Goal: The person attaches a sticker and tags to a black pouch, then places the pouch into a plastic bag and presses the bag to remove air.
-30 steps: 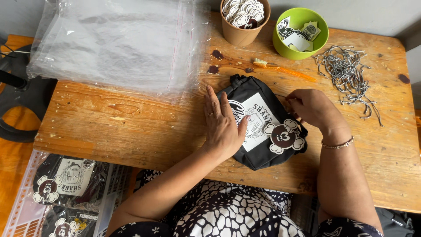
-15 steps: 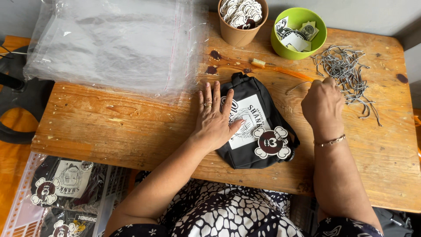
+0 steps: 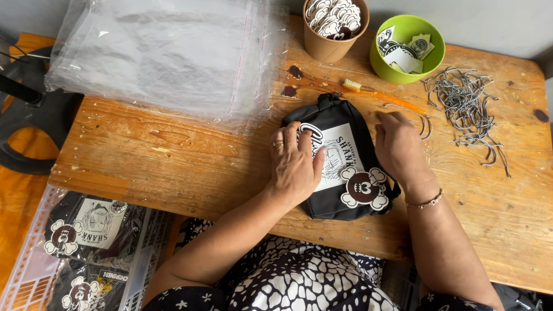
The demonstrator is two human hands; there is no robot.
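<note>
Centrally on the wooden desk [image 3: 173, 167], a black pouch [image 3: 340, 161] is pressed flat by the left hand [image 3: 296, 164], fingers spread. The right hand [image 3: 400, 147], loosely open, rests on its three o'clock edge. Metal ball chains [image 3: 469, 112] lie at two o'clock.

Pouch [image 3: 337, 164] lies on worktop [image 3: 173, 167], both hands on it: left hand [image 3: 296, 167] on its left half, right hand [image 3: 400, 147] at its right edge. Behind pouch: cup [image 3: 334, 34], bowl [image 3: 408, 55], toothbrush [image 3: 383, 95]. Right of pouch: chains [image 3: 469, 109]. Behind-left of pouch: bag stack [image 3: 161, 57].
</note>
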